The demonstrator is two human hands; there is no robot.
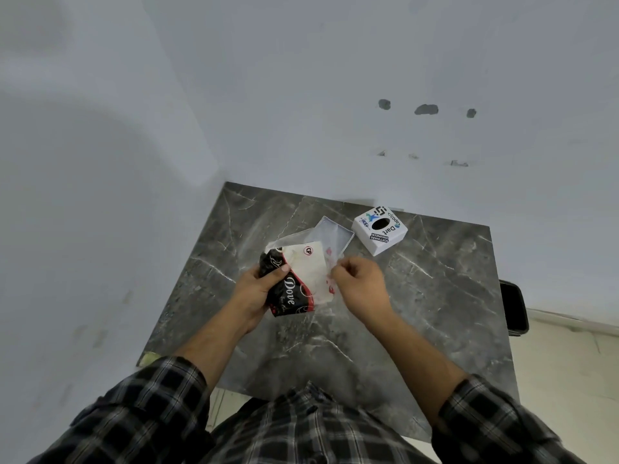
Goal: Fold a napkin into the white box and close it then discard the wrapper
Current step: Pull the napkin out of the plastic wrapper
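My left hand grips a napkin pack in a black, red and white wrapper marked "Dove", held above the dark marble table. My right hand pinches the clear plastic edge of the wrapper at the pack's right side. Just behind the pack lies the shallow white box tray, open and partly hidden by the wrapper. The white box lid, with stickers and a dark oval hole on top, stands to the tray's right, apart from both hands.
White walls close in on the table's left and far sides. A black chair stands past the table's right edge. A pale floor shows at the lower right. A yellowish scrap sits by the table's near left corner.
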